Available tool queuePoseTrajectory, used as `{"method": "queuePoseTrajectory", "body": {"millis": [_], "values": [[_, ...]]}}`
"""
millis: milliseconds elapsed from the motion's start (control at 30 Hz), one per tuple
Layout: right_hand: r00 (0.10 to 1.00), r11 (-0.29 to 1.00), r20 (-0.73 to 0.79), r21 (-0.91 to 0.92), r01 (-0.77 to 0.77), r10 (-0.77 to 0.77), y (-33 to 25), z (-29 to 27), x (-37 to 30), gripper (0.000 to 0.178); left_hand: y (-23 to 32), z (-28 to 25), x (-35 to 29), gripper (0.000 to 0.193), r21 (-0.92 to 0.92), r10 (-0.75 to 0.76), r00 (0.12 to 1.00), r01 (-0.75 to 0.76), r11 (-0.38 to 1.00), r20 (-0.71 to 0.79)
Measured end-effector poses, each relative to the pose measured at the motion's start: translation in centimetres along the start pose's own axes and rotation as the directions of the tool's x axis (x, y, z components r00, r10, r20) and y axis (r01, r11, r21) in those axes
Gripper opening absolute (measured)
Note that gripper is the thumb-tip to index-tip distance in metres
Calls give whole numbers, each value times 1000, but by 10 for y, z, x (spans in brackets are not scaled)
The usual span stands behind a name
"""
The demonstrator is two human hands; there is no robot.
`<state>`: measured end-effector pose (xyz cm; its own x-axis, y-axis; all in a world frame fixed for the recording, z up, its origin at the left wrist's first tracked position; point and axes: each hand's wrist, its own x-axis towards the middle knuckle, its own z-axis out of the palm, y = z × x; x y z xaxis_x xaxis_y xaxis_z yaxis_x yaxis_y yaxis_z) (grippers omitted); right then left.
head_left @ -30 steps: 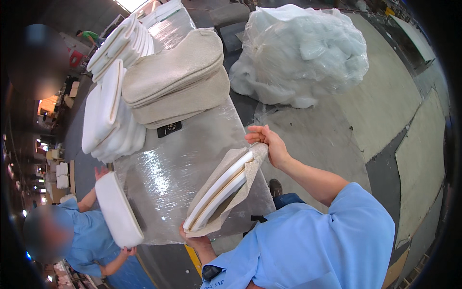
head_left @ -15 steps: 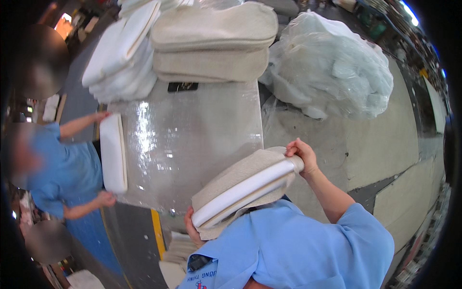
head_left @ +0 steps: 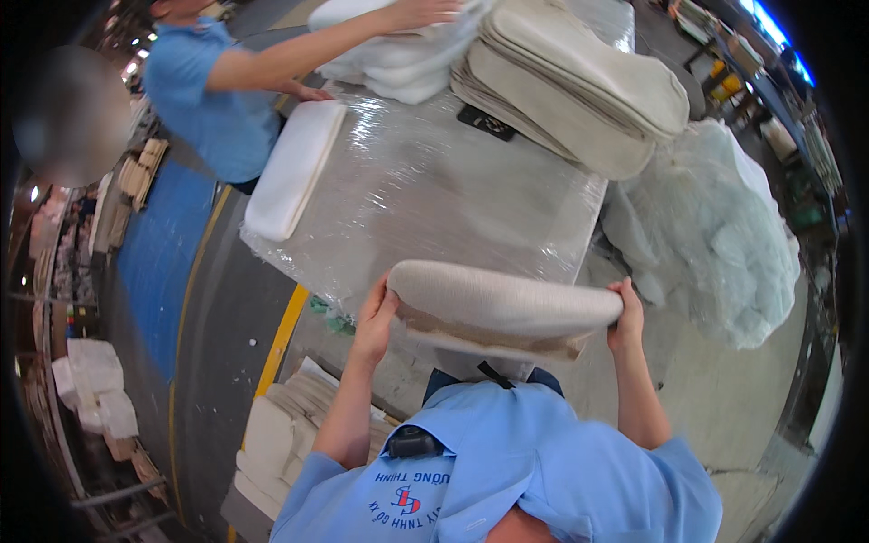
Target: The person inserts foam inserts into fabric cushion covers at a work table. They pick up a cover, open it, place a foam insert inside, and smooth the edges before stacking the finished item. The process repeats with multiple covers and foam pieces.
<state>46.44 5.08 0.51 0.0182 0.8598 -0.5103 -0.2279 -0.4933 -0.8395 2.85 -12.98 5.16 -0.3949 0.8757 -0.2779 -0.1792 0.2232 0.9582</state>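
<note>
Between my two hands is a foam cushion in a beige fabric cover (head_left: 507, 294), raised in front of my body at the near edge of the table. Its smooth covered side faces up; a rougher tan edge shows along the side toward me. My left hand (head_left: 373, 319) grips the left end, thumb on top. At the other end, my right hand (head_left: 626, 312) is closed round the rounded tip. The fingers under the cushion are hidden.
A plastic-wrapped table (head_left: 425, 190) holds a white foam pad (head_left: 294, 172), white pads (head_left: 398, 68), beige cushion covers (head_left: 570, 81) and a dark flat object (head_left: 486, 122). A co-worker (head_left: 213, 100) reaches over at left. A plastic-wrapped bundle (head_left: 715, 235) stands right; beige pieces (head_left: 290, 425) lie lower left.
The cushion has turned from slanted to nearly level, its white foam opening no longer showing. My left hand has risen along its end. The co-worker has let go of the single foam pad's near end and reaches to the white stack.
</note>
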Motion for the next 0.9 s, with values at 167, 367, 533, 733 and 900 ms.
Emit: {"method": "queuePoseTrajectory", "body": {"millis": [167,367,533,733,900], "values": [[977,965,147,-191,181,-154,9,-3,-45,41,-21,6,27,55,-119,-47,997,39,992,-66],[675,279,720,-623,731,-160,-58,39,-104,52,-45,30,11,70,-304,-217,955,149,941,-203],[689,-18,723,-689,724,50,-71,118,-119,71,-31,37,6,73,-210,-233,946,186,960,-228],[760,190,649,-748,636,9,-75,109,-109,65,-74,43,2,84,-82,-373,843,371,925,-388],[951,626,292,-725,287,-98,-73,86,-158,54,-50,89,2,77,-369,-417,849,519,771,324]]}}
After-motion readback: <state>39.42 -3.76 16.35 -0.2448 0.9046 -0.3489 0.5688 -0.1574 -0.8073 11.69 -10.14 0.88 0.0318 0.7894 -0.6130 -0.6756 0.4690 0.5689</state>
